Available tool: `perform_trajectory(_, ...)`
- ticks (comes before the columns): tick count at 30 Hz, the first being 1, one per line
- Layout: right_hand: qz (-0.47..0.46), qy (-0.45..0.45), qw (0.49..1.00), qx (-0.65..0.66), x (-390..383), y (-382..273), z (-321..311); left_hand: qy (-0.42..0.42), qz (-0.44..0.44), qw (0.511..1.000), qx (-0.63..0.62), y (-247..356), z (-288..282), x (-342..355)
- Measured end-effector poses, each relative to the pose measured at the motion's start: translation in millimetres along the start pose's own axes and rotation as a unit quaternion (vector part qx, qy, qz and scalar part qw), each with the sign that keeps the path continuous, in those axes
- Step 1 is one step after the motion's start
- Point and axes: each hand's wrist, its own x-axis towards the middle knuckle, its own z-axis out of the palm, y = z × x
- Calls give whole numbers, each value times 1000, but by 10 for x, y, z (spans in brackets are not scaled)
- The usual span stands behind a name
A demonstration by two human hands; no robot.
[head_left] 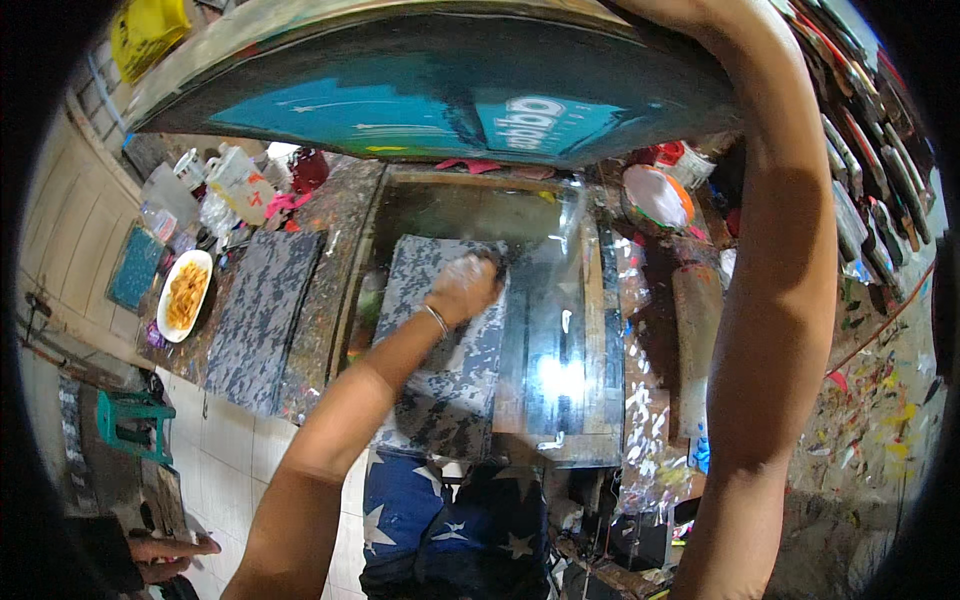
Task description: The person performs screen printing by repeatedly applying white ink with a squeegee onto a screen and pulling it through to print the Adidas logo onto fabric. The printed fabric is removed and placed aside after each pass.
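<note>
My left hand (pixel 465 288), bent closed and blurred, with a white patch over its fingers, rests on grey camouflage fabric (pixel 435 370); what it holds is unclear. The fabric lies on a glossy board (pixel 545 400) in front of me. My right arm reaches up to the top edge of a raised printing screen (pixel 400 105) with teal areas and white lettering; that right hand (pixel 650 8) is at the picture's edge, its fingers hidden. A second stack of camouflage fabric (pixel 260 320) sits left of the board.
An oval dish of food (pixel 183 295), cluttered containers (pixel 240 180) and a tub of pale paint (pixel 655 195) stand on the bench. Stacked squeegees (pixel 880 170) line the right. A green stool (pixel 133 425) and another person's hand (pixel 175 555) are at lower left.
</note>
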Motion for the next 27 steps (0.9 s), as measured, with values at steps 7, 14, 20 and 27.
perform_trajectory(7,-77,-9,997,-18,183,155,-14,-150,44,987,-36,-582,-90,908)
perform_trajectory(14,-131,-5,975,-181,476,154,77,-239,82,965,-73,-659,-166,1217)
perform_trajectory(20,-120,29,992,-30,278,265,-20,-174,96,928,-316,-866,13,1130)
perform_trajectory(27,-179,-25,983,44,160,261,-145,-124,66,951,-277,-698,102,973)
